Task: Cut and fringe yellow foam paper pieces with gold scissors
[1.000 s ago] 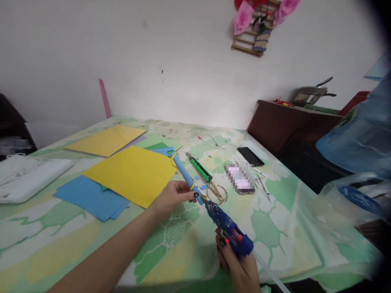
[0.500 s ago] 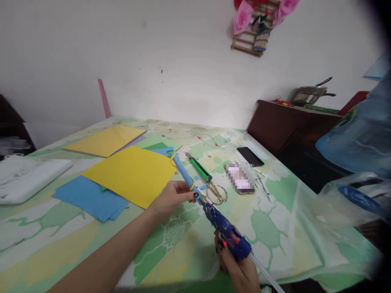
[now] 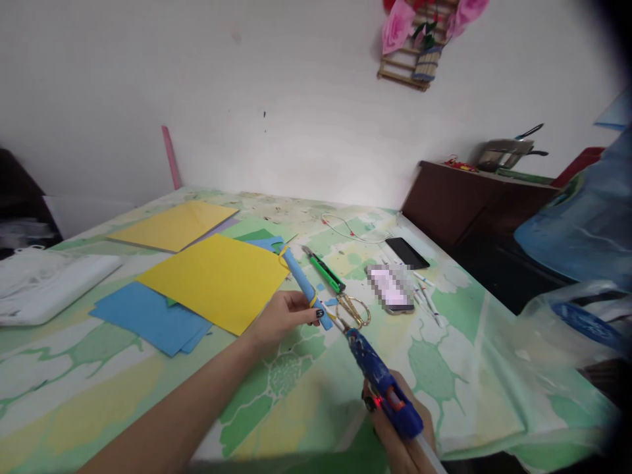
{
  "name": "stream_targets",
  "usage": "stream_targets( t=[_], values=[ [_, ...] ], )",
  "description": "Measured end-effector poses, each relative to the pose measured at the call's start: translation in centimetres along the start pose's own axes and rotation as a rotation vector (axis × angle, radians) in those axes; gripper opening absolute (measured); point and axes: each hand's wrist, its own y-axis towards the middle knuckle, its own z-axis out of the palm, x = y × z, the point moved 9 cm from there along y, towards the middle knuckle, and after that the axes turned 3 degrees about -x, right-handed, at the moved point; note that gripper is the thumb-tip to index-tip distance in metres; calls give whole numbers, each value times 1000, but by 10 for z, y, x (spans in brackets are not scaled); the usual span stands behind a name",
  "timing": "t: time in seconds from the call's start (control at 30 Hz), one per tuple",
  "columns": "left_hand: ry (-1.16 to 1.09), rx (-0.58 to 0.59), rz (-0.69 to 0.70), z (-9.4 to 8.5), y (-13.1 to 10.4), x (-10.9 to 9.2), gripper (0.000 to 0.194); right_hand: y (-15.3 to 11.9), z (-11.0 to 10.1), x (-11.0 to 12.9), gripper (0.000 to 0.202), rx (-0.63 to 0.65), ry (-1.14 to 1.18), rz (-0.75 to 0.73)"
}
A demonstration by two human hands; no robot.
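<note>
Pinched between the thumb and fingers of my left hand (image 3: 291,315) is a rolled blue paper strip (image 3: 302,276) with thin yellow bands around it. My right hand (image 3: 397,421) grips a blue glue gun (image 3: 382,378), a red light glowing by the thumb. A pale glue stick (image 3: 430,454) sticks out of its back end. The gun's nozzle points at the near end of the blue roll, a small gap apart. Just beyond the nozzle lie gold-handled scissors (image 3: 354,311), and a green utility knife (image 3: 326,270) rests behind them.
Yellow paper (image 3: 217,283) and blue sheets (image 3: 148,319) lie on the left of the patterned tablecloth. To the right are a lit phone (image 3: 390,289), a dark phone (image 3: 407,253) and several white pens (image 3: 428,299). A white device (image 3: 74,283) sits far left.
My right hand has drawn the glue gun back, down and to the right, so its nozzle has come away from the blue roll. My left hand still holds the roll.
</note>
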Motion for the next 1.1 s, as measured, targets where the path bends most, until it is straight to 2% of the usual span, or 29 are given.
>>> stream_targets(
  t=[0.13,0.2,0.23,0.3,0.4,0.47,0.53,0.6,0.7,0.77,0.83,0.93,1.0,1.1],
  values=[
    [-5,-12,9,0,-1,-6,10,9,-46,8,27,-139,-511,-64],
    [5,-26,4,-1,-1,-8,10,17,-61,5,34,-70,-652,-153],
    [9,-29,1,-1,-2,-9,10,22,-73,1,37,-77,-722,-188],
    [-2,-24,3,0,-2,-10,11,33,-92,-15,37,-59,-860,-202],
    [-31,-17,9,1,-2,-10,11,48,-119,-40,39,-71,-982,-162],
    [-43,-25,11,0,-2,-9,11,55,-134,-48,47,-112,-1020,-133],
    [-46,-31,11,-1,-2,-8,11,57,-144,-45,52,-159,-1033,-111],
    [-44,-28,15,0,-2,-9,11,55,-147,-33,49,-218,-1031,-102],
    [-24,-13,24,2,-2,-10,10,43,-128,8,39,-323,-930,-227],
    [-8,2,22,4,-3,-10,10,35,-91,34,29,-225,-664,-363],
    [-4,6,13,5,-4,-8,12,30,-45,51,21,-65,-404,-416],
    [-23,7,-6,6,-5,-6,14,31,11,62,15,85,-165,-374],
    [-38,20,-15,8,-5,-6,15,34,29,62,15,85,-52,-304],
    [-49,54,-18,11,-5,-7,14,39,41,62,16,86,31,-258]
  ],
)
